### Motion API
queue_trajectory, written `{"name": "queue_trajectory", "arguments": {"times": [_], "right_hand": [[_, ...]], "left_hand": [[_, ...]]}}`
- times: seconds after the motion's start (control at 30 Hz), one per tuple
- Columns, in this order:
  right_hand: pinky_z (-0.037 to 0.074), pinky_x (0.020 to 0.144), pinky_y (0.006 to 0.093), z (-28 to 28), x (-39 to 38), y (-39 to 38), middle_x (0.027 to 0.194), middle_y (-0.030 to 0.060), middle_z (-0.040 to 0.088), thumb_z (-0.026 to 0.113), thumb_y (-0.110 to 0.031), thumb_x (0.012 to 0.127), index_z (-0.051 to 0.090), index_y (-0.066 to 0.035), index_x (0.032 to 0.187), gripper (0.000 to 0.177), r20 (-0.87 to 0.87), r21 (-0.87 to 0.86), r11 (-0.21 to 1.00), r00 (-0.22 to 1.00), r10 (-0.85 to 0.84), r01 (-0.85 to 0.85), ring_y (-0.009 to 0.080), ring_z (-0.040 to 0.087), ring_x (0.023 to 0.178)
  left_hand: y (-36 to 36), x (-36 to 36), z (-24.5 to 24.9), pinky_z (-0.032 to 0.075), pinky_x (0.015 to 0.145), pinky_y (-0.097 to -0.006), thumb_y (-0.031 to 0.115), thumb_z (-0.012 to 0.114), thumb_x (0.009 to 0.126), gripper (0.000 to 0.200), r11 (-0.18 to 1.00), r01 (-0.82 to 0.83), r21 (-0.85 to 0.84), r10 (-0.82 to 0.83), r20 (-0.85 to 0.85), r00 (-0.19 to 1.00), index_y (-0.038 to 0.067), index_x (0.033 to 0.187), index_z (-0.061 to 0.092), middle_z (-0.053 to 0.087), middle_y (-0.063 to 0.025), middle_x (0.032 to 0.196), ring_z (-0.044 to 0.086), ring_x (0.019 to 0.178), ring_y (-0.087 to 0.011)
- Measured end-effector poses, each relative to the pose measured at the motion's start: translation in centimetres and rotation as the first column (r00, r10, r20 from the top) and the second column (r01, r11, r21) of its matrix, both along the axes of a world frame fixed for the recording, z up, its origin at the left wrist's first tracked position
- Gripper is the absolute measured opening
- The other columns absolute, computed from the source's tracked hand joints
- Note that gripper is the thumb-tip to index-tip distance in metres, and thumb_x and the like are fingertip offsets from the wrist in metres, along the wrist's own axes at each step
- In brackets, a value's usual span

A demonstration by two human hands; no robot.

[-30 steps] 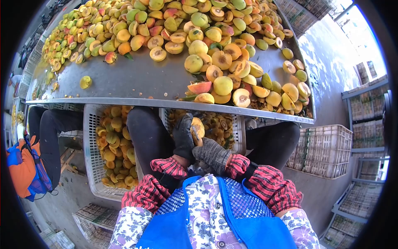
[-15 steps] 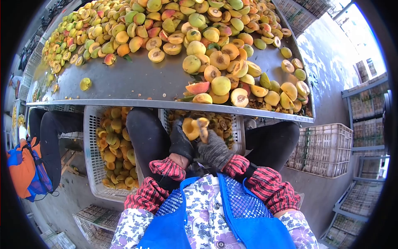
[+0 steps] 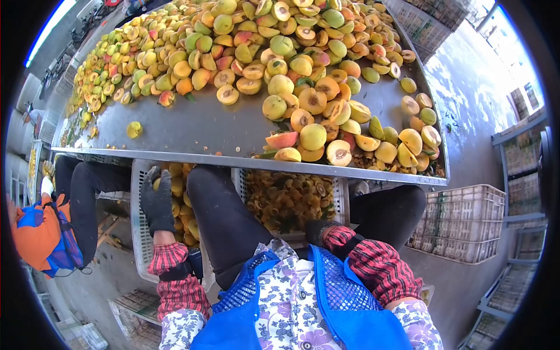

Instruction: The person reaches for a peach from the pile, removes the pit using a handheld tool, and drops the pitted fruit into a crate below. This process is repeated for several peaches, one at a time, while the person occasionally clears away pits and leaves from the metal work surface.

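Dark knit gloves cover both hands. The left hand point(image 3: 156, 201) hangs with fingers loosely spread, gripping nothing visible, over a white crate point(image 3: 137, 233) of yellow peach halves point(image 3: 178, 210) beside the person's leg. The right hand point(image 3: 318, 230) is mostly hidden near a plaid sleeve point(image 3: 373, 265); its grip cannot be told. A second crate point(image 3: 341, 201) sits under the steel bench point(image 3: 192, 125), which is heaped with peaches point(image 3: 280, 58).

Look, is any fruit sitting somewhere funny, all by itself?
Yes. One yellow-green fruit lies alone on the bare metal table, well apart from the big pile farther up. Nothing else stands out.
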State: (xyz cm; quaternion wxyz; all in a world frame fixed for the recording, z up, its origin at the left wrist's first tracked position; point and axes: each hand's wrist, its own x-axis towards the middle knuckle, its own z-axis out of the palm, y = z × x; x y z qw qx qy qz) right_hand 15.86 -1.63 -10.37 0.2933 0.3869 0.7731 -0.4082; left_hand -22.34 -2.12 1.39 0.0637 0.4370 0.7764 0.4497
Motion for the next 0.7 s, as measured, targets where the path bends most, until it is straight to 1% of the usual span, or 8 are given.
{"name": "queue_trajectory", "arguments": {"times": [0.03, 0.23, 0.3, 0.37, 0.47, 0.57, 0.6, 0.7], "right_hand": [[0.048, 0.073, 0.0431, -0.2, -0.1, 0.2, 0.092, 0.0249, 0.061, 0.053, -0.024, 0.074, 0.059, 0.0, 0.099, 0.035, -0.016, 0.001, 1.0, 1.0, -0.01, 0.01, 0.0365, 0.06, 0.088], [0.046, 0.077, 0.044, 2.0, -0.3, 0.5, 0.092, 0.0258, 0.059, 0.054, -0.031, 0.076, 0.055, 0.0, 0.103, 0.042, -0.195, 0.017, 0.94, 0.923, -0.332, 0.341, 0.0394, 0.057, 0.09], [0.045, 0.077, 0.0441, 2.8, 0.2, 0.5, 0.092, 0.0261, 0.059, 0.054, -0.034, 0.077, 0.052, 0.001, 0.105, 0.044, -0.19, 0.042, 0.924, 0.911, -0.366, 0.38, 0.04, 0.057, 0.091], [0.045, 0.077, 0.045, 3.0, 1.1, 0.3, 0.093, 0.027, 0.058, 0.05, -0.036, 0.08, 0.05, -0.001, 0.107, 0.044, -0.198, 0.035, 0.9, 0.886, -0.419, 0.434, 0.0405, 0.056, 0.091], [0.044, 0.075, 0.0474, 4.3, 2.9, -0.1, 0.092, 0.0288, 0.058, 0.048, -0.037, 0.084, 0.049, -0.002, 0.106, 0.042, -0.258, -0.034, 0.83, 0.797, -0.546, 0.557, 0.0429, 0.056, 0.089], [0.044, 0.073, 0.0422, 7.5, 3.0, 0.4, 0.088, 0.0241, 0.058, 0.062, -0.03, 0.076, 0.048, -0.002, 0.099, 0.038, -0.165, -0.048, 0.802, 0.787, -0.594, 0.595, 0.0383, 0.058, 0.088], [0.045, 0.072, 0.0408, 7.5, 3.3, 0.3, 0.086, 0.0217, 0.059, 0.062, -0.028, 0.076, 0.049, -0.003, 0.1, 0.038, -0.241, -0.064, 0.769, 0.738, -0.631, 0.636, 0.0353, 0.058, 0.085], [0.045, 0.07, 0.0373, 8.6, 3.5, 0.4, 0.082, 0.0163, 0.058, 0.061, -0.024, 0.076, 0.049, -0.002, 0.101, 0.035, -0.378, -0.14, 0.655, 0.571, -0.729, 0.743, 0.028, 0.058, 0.079]], "left_hand": [[0.6, -0.1, -0.3, 0.044, 0.083, -0.0305, 0.018, 0.063, 0.081, 0.031, 0.999, 0.051, 0.001, -0.05, -0.162, 0.985, -0.003, 0.103, 0.058, 0.061, -0.0117, 0.099, 0.058, 0.091, -0.0216], [10.0, 12.3, 4.0, 0.045, 0.081, -0.0327, 0.034, 0.051, 0.086, 0.04, 0.855, 0.457, -0.245, -0.401, 0.245, 0.883, 0.0, 0.105, 0.058, 0.062, -0.0193, 0.098, 0.06, 0.092, -0.0268], [14.7, 13.8, -2.7, 0.045, 0.082, -0.0366, 0.037, 0.053, 0.082, 0.045, 0.773, 0.435, -0.463, -0.621, -0.407, 0.67, 0.0, 0.107, 0.057, 0.061, -0.0202, 0.099, 0.058, 0.096, -0.032], [16.1, 18.3, 2.0, 0.044, 0.084, -0.039, 0.039, 0.059, 0.077, 0.053, 0.499, 0.548, -0.671, -0.615, 0.172, 0.77, -0.001, 0.111, 0.054, 0.059, -0.0209, 0.105, 0.056, 0.1, -0.0337], [15.2, 20.1, -1.8, 0.045, 0.083, -0.0376, 0.037, 0.067, 0.071, 0.058, 0.772, 0.554, -0.312, -0.498, 0.245, 0.832, -0.002, 0.111, 0.054, 0.059, -0.0214, 0.105, 0.057, 0.097, -0.0341], [15.8, 19.9, -3.0, 0.047, 0.079, -0.0346, 0.028, 0.072, 0.069, 0.054, 0.768, 0.627, -0.128, -0.516, 0.455, 0.725, -0.003, 0.11, 0.054, 0.061, -0.0185, 0.099, 0.061, 0.088, -0.0273], [15.7, 19.9, -2.6, 0.05, 0.074, -0.0302, 0.014, 0.071, 0.07, 0.045, 0.767, 0.64, -0.051, -0.419, 0.715, 0.559, -0.003, 0.109, 0.055, 0.062, -0.0132, 0.095, 0.061, 0.082, -0.0193], [14.8, 19.7, -0.7, 0.051, 0.072, -0.0283, 0.004, 0.068, 0.071, 0.04, 0.802, 0.59, 0.092, -0.334, 0.888, 0.317, -0.002, 0.109, 0.055, 0.062, -0.0094, 0.095, 0.059, 0.081, -0.015]]}}
